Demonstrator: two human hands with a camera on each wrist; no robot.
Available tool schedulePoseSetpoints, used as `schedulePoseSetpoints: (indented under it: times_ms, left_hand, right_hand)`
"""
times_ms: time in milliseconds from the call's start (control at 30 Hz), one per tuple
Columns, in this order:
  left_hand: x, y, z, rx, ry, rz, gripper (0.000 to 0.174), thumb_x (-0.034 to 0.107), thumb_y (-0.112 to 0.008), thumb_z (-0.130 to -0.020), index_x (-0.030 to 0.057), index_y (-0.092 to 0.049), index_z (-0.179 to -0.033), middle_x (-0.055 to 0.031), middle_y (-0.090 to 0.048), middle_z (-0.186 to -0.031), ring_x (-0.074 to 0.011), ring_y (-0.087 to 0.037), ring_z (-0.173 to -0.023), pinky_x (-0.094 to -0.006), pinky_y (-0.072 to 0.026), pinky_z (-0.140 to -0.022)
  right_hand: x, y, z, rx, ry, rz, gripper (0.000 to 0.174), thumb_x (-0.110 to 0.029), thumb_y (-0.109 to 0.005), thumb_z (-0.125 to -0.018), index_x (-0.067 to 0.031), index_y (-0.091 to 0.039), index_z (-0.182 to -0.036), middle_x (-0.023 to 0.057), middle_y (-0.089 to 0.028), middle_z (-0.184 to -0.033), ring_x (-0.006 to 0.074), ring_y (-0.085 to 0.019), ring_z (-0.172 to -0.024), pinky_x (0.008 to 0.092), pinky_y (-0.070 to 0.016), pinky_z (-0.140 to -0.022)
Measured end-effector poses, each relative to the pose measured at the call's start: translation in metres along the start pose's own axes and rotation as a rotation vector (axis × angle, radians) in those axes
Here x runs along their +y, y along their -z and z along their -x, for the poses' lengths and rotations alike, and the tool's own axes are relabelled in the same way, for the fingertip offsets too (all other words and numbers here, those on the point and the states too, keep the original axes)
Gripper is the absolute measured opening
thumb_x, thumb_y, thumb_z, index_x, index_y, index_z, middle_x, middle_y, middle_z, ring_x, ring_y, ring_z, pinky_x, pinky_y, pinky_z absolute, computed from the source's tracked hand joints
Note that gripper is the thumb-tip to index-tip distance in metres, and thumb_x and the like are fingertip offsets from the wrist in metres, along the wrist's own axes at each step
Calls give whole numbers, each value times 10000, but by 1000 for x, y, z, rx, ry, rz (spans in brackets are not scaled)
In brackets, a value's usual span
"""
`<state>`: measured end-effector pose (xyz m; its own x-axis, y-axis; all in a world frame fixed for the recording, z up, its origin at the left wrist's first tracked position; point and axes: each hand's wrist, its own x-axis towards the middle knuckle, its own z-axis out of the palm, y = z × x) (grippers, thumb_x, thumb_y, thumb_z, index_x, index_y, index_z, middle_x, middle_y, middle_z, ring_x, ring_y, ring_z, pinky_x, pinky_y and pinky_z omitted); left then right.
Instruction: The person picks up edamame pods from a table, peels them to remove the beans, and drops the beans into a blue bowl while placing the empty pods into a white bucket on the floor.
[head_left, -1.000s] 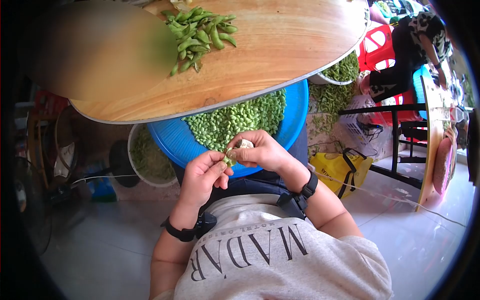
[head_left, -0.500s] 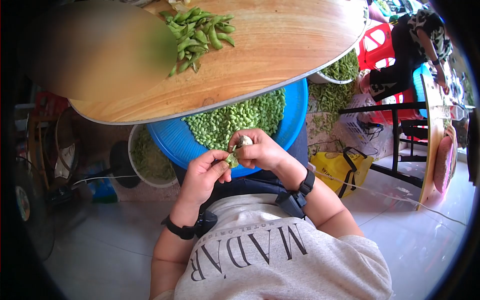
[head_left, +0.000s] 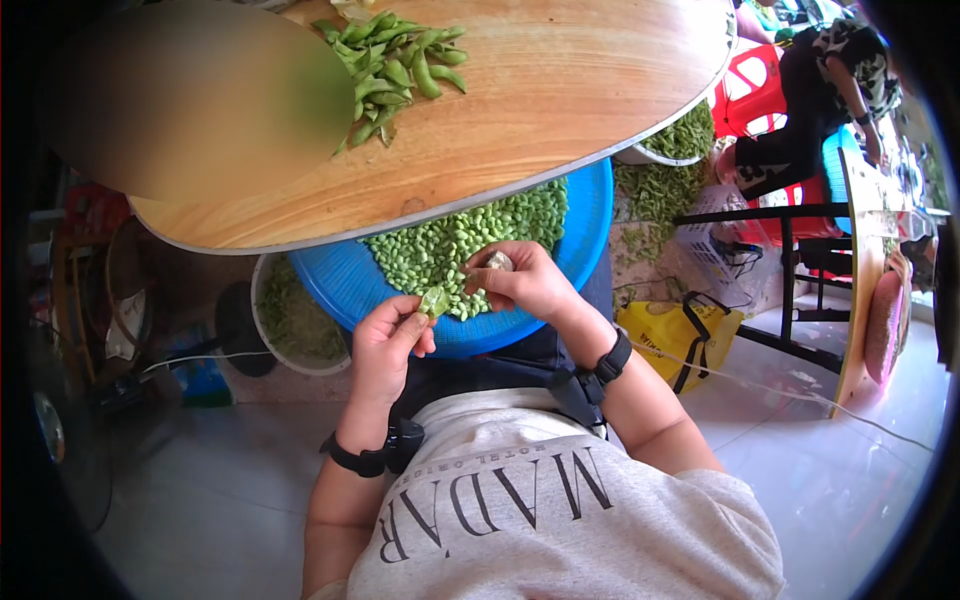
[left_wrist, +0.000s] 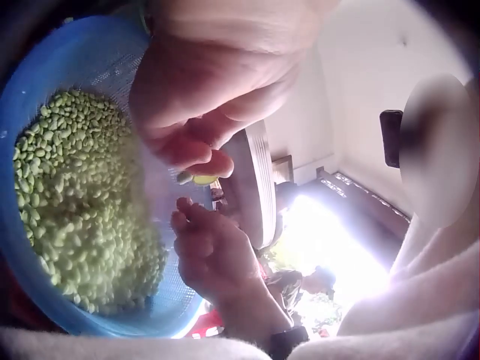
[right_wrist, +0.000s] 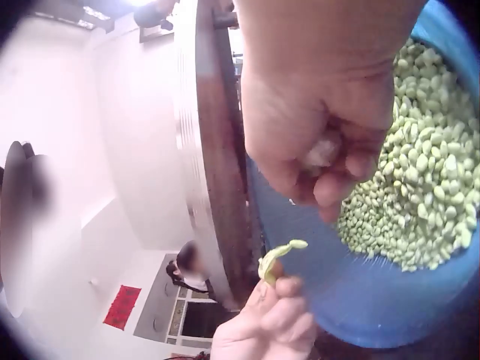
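Between thumb and forefinger, my left hand [head_left: 388,335] pinches a split edamame pod [head_left: 433,301]. Its pale green tip sticks out past the fingertips in the right wrist view. My right hand [head_left: 527,282] is a short way off to the right, apart from the pod, its fingers curled round a small whitish thing [right_wrist: 324,150] whose kind I cannot tell. Both hands are over the near part of a blue basket [head_left: 335,280], which holds a heap of shelled green beans [head_left: 455,240].
A wooden table [head_left: 560,90] overhangs the basket's far side, with a pile of whole pods [head_left: 395,70] on it. Buckets of green pods or husks [head_left: 295,320] stand at left and far right. A yellow bag [head_left: 675,335] lies at right; another person [head_left: 830,100] is beyond.
My hands have drawn apart. The left moved slightly left with the pod; the right lifted away up and right over the beans, the whitish thing still in it.
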<state>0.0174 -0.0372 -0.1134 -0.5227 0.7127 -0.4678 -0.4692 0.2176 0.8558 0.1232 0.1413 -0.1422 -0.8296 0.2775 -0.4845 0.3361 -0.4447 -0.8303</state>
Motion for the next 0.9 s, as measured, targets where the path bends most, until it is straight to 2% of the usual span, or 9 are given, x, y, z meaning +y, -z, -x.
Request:
schedulePoseSetpoints:
  times_ms: [167,233,300,400,500,600,667,800,900]
  left_hand:
    - [1,1,2,53,45,-9,94,27,-542,-838,-23,-586,-906,-57,-608,-749,-75,-531,-538,-177,-382,-462]
    - [6,0,2,62,63,-6,88,33,-552,-836,-26,-588,-891,-70,-615,-739,-74,-529,-511,-162,-384,-435]
    - [10,-1,1,70,83,23,81,32,-559,-832,-27,-591,-877,-79,-614,-724,-76,-523,-488,-163,-378,-417]
    - [15,-5,0,54,106,37,73,32,-575,-820,-30,-592,-854,-83,-610,-701,-80,-515,-464,-173,-365,-401]
    - [18,-15,-1,10,110,23,60,32,-589,-809,-27,-586,-817,-72,-593,-668,-72,-495,-448,-178,-354,-393]
    - [20,-26,1,0,99,-49,58,28,-594,-803,-21,-575,-779,-54,-569,-632,-57,-465,-435,-178,-344,-387]
    - [19,-31,2,-3,86,-120,66,28,-592,-803,-18,-568,-763,-46,-557,-615,-49,-450,-429,-177,-338,-384]
    - [21,-43,8,-29,53,-277,71,29,-571,-818,-23,-566,-769,-41,-551,-608,-45,-445,-428,-175,-333,-383]
    - [26,-45,13,-62,37,-292,62,14,-540,-835,-32,-568,-804,-36,-560,-632,-45,-459,-448,-177,-346,-400]
  right_hand:
    - [-2,26,10,297,155,485,177,-57,-559,-731,4,-623,-885,16,-584,-647,85,-527,-586,228,-437,-540]
    - [-17,42,32,390,238,722,191,-39,-575,-714,13,-619,-893,77,-621,-812,139,-569,-740,263,-466,-670]
    - [-15,67,52,475,269,797,215,-28,-573,-703,1,-630,-909,152,-612,-1030,249,-586,-965,313,-445,-845]
    - [-22,87,86,615,244,1203,211,-10,-570,-688,6,-634,-888,186,-594,-1007,339,-593,-885,346,-487,-765]
    - [-39,68,96,725,297,1036,164,1,-589,-691,10,-629,-850,182,-594,-958,333,-601,-803,345,-496,-705]
    - [-42,37,89,653,394,862,102,23,-600,-697,2,-620,-795,151,-584,-777,307,-584,-679,345,-483,-607]
    - [-29,22,78,425,577,722,106,-21,-655,-716,-12,-627,-818,107,-595,-755,218,-593,-689,294,-477,-606]
    - [-22,-18,63,118,575,558,186,-126,-698,-723,-17,-618,-851,114,-577,-731,240,-566,-642,315,-453,-567]
    - [-21,-15,60,47,457,465,192,-148,-700,-744,-15,-621,-859,50,-560,-667,143,-540,-609,262,-422,-532]
